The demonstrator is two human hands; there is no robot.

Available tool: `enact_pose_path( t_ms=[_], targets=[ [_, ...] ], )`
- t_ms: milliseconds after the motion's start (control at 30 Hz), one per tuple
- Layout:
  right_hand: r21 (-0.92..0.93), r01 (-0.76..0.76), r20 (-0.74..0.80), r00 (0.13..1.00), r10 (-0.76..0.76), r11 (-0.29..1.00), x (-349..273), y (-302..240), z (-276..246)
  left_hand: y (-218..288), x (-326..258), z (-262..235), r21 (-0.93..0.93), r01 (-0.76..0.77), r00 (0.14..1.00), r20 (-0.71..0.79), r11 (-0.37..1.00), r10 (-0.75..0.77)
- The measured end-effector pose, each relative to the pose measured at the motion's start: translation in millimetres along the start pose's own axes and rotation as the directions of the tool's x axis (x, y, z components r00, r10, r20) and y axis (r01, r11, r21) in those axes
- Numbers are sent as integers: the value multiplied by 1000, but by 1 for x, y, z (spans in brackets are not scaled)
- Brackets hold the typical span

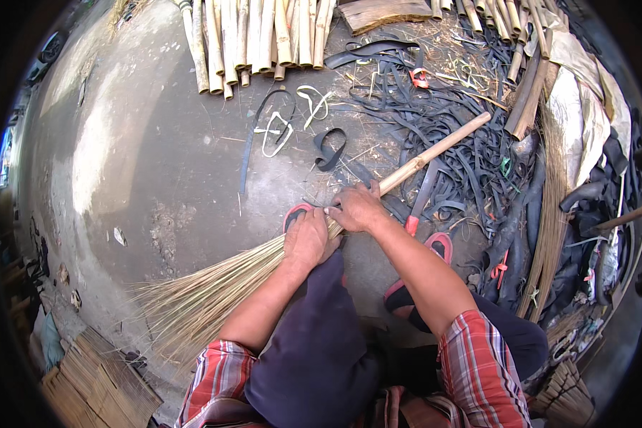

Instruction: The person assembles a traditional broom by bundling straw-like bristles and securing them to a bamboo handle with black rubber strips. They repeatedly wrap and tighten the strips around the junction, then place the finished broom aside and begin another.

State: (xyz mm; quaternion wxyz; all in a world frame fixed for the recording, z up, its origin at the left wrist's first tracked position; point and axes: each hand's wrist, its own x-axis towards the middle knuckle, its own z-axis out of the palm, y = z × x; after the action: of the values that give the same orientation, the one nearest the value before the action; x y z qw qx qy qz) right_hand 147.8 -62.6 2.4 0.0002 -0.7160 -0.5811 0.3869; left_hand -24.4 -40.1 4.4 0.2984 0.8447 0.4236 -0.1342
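Observation:
A broom lies slantwise across my knees, its long bamboo handle point(435, 152) pointing up to the right. Its straw bristles point(217, 289) fan out to the lower left. My left hand point(307, 239) is closed round the gathered top of the bristles. Close beside it, my right hand point(359, 207) grips the place where bristles and handle meet. The fingers of both hands nearly touch, and they hide most of the joint. Just right of my right hand, a knife with a red handle point(411, 225) rests on the ground, blade pointing away.
Dark rubber strips point(449, 135) lie heaped at the right. Bamboo poles point(264, 36) are stacked at the far side. A loose strip coil point(329, 148) sits ahead of my hands. Long dry stalks point(546, 221) stand at the right; flat slats point(100, 381) lie lower left.

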Motion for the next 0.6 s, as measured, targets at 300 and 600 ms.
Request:
enact_pose_path(
  t_ms=[300, 600],
  targets=[
    [708, 128, -202, 979, 25, 695, -52, 1, 6, -10, 15, -33, -154, 72, 995, 76, 985, -61],
    [980, 105, -172, 876, 451, 171, -79, 25, 8, 14, 12, -35, 199, -9, 999, 38, 980, 1]
  ],
)
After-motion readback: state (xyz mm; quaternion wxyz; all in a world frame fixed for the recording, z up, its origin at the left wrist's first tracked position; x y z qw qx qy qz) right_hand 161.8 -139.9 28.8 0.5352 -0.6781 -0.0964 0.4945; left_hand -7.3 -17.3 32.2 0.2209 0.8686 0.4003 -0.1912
